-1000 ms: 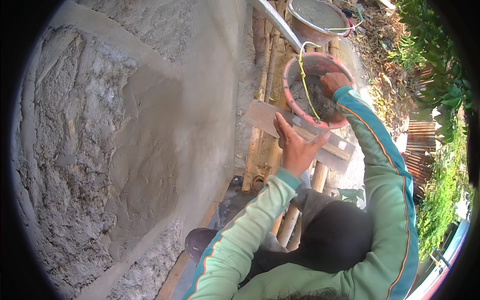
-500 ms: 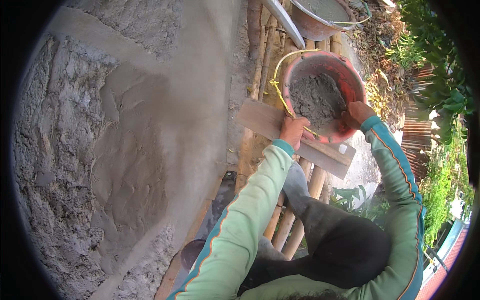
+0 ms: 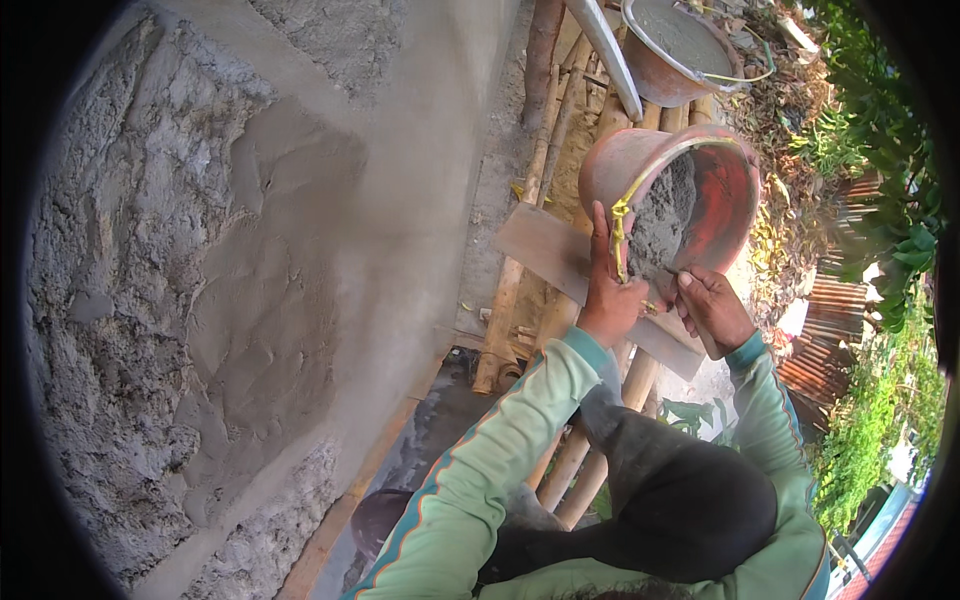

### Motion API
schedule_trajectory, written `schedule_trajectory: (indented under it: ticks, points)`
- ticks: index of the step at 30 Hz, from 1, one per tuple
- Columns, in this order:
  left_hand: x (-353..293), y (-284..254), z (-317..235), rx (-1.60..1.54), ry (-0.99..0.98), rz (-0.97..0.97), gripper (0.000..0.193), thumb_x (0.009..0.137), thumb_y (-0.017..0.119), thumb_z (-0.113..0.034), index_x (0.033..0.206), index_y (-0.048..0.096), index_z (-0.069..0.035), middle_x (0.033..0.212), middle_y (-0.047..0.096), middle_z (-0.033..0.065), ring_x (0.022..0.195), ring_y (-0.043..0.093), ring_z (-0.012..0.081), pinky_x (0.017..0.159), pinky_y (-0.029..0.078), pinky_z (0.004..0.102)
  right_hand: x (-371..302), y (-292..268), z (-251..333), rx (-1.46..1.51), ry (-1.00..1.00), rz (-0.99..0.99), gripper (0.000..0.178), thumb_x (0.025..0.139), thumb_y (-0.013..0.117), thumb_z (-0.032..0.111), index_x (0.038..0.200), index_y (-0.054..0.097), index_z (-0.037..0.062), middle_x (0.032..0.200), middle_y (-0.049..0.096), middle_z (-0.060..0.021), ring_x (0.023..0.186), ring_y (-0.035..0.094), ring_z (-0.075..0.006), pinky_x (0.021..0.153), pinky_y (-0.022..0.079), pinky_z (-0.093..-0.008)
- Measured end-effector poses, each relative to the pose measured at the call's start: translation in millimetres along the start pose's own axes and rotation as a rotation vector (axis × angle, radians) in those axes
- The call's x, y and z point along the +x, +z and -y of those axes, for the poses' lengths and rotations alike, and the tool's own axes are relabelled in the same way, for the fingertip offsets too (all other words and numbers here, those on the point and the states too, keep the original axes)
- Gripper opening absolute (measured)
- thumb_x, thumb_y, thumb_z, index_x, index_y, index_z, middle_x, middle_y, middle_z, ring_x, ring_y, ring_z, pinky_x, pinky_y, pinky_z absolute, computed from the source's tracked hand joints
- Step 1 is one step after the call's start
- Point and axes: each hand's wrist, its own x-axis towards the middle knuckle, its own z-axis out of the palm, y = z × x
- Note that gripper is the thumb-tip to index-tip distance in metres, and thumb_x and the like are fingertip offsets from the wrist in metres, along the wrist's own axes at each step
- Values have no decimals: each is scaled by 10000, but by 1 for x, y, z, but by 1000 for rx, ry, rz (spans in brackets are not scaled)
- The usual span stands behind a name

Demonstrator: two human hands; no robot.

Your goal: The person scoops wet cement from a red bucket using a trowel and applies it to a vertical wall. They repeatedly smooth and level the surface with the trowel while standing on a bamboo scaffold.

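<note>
A reddish bucket (image 3: 612,172) partly filled with wet grey mortar (image 3: 662,222) leans on its side, its mouth facing right. My left hand (image 3: 612,305) grips its near-left rim, index finger stretched up along the outer wall beside a yellow cord handle (image 3: 618,222). At the near edge of the mouth my right hand (image 3: 712,308) is closed, fingers bent toward the mortar; what it holds is hidden. Below the bucket and behind my left hand lies a long flat smoothing board (image 3: 545,250), its far end showing between my wrists.
Bamboo poles (image 3: 497,345) form the platform beneath. A plastered wall (image 3: 280,270), part rough and part smeared with fresh mortar, fills the left. Another tub (image 3: 680,45) of grey mix stands at the top, next to a pale slanted bar (image 3: 606,58). Rusty corrugated sheet (image 3: 828,325) and plants are on the right.
The bucket has tipped, its mouth turning to the right. My right hand has come from the right rim to the near edge, close to my left hand. The whole view has shifted slightly.
</note>
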Motion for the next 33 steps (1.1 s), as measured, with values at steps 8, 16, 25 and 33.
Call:
schedule_trajectory:
  ticks: [8,16,25,33]
  points:
    - [-43,-67,-84,41,33,-178,816,843,564,71,1556,200,-90,1033,507,61,770,562,107,681,605,310,7,44,58,-134,-97,109,286,981,644,301,1104,616,44,724,505,30,554,440,-49,473,379,-234]
    - [-106,-148,-100,-219,153,-510,666,844,542,115,1440,308,-70,986,532,61,832,615,153,684,635,409,31,129,87,11,-86,500,218,952,623,125,1150,598,37,790,569,7,578,515,-65,509,445,-241]
    - [-174,-208,-105,-367,91,-808,364,847,552,103,1188,472,3,940,583,107,866,678,292,709,634,473,15,235,91,688,361,1184,237,1008,599,138,1234,532,108,817,519,-23,584,534,-111,467,455,-272]
    - [-274,-236,-119,-337,-42,-943,505,857,491,122,1355,408,90,1209,596,217,1077,653,384,956,564,555,24,252,126,1044,122,1158,347,1007,507,337,1251,510,90,822,523,-56,517,499,-135,424,446,-306]
